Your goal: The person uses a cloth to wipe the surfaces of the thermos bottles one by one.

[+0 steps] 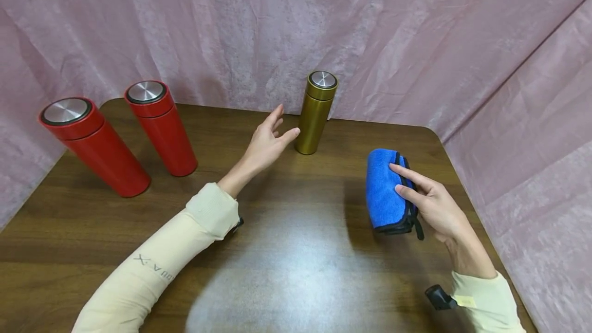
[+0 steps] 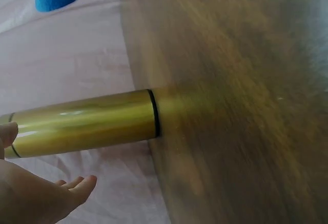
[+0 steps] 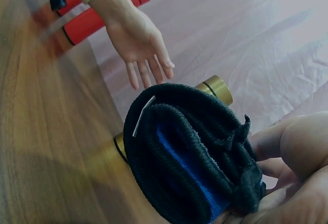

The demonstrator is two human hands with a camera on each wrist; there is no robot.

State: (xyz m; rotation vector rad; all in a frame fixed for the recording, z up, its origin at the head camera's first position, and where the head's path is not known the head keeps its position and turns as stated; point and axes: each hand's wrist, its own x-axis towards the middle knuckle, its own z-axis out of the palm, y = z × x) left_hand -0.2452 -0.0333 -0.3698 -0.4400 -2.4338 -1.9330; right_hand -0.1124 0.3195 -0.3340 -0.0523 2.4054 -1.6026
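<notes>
A gold thermos bottle (image 1: 316,117) with a brushed-metal lid top stands upright near the table's back edge. My left hand (image 1: 268,143) reaches toward its left side, fingers extended and thumb spread, holding nothing. In the left wrist view the gold bottle (image 2: 87,124) appears sideways, with the thumb and fingers around its upper end. On the right, my right hand (image 1: 432,202) pinches a rolled blue towel (image 1: 386,189) with black edging by its right side. The right wrist view shows the towel's rolled end (image 3: 189,152) in front of the gold bottle.
Two red thermos bottles, a nearer one (image 1: 104,150) and a farther one (image 1: 162,130), stand upright at the table's left. A pink curtain (image 1: 259,30) hangs behind and along the right side of the brown wooden table (image 1: 296,240).
</notes>
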